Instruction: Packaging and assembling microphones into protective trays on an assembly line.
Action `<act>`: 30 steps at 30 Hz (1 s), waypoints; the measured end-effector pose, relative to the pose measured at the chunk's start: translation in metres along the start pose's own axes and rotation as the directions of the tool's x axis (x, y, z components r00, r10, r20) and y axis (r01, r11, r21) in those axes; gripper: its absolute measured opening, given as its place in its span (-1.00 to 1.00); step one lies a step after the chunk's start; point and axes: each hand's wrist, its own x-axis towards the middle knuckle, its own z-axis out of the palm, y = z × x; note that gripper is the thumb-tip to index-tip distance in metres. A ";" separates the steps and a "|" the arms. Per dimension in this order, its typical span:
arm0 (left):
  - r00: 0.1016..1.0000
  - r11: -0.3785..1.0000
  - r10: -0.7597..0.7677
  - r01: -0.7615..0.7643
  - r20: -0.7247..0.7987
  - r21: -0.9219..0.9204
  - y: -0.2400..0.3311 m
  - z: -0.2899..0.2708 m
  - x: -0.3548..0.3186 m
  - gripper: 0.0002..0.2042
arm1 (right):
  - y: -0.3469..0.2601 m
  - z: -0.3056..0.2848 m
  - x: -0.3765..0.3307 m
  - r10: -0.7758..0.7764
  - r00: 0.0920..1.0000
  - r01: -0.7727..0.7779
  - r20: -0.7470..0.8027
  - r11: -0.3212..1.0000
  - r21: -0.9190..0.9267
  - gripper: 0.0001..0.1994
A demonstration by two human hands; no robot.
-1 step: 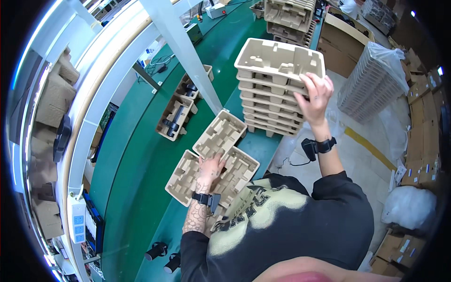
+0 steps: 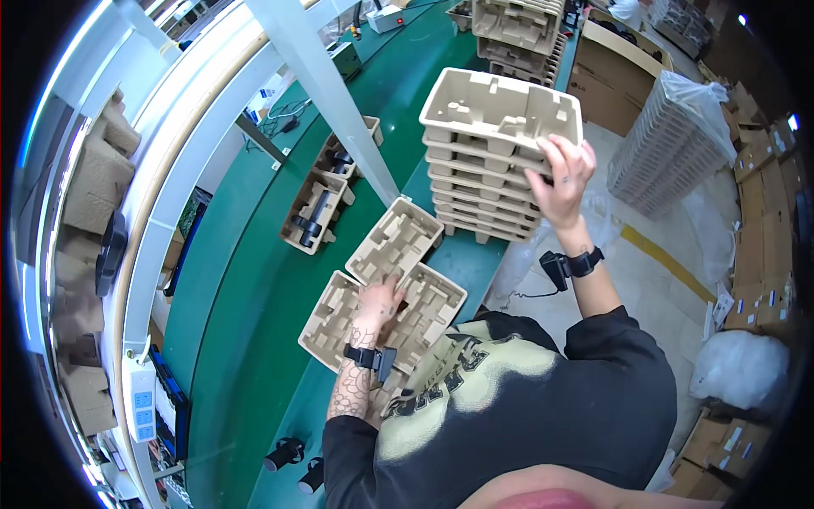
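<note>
At the green desk's (image 2: 254,280) near edge, your left hand (image 2: 379,304) presses flat on the pulp trays (image 2: 381,293), while your right hand (image 2: 564,174) grips the top tray (image 2: 500,110) of the stack (image 2: 483,191).

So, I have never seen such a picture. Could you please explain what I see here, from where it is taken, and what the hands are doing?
A camera worn on a person's head looks down, so everything bends near the rim. No machine works here, only two bare hands. The left hand rests on flat moulded pulp trays lying on a green conveyor belt. The right hand grips the top tray of a tall tray stack. Farther along the belt, two trays with dark parts lie. Both wrists carry black bands.
</note>
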 end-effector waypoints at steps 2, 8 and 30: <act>1.000 0.997 0.019 -0.020 0.019 0.078 0.014 -0.034 0.014 -0.63 | -0.013 -0.007 -0.012 0.037 0.999 -0.038 -0.026 0.999 -0.006 -0.46; 0.992 0.751 0.123 -0.088 0.008 -0.654 0.093 -0.165 0.016 -0.67 | -0.014 -0.074 0.018 -0.088 0.942 0.003 0.323 0.967 0.255 -0.48; 1.000 0.102 -0.028 0.005 0.002 -0.995 0.125 -0.120 0.108 -0.22 | -0.096 -0.028 0.001 0.576 0.640 -0.713 0.508 0.692 0.114 -0.65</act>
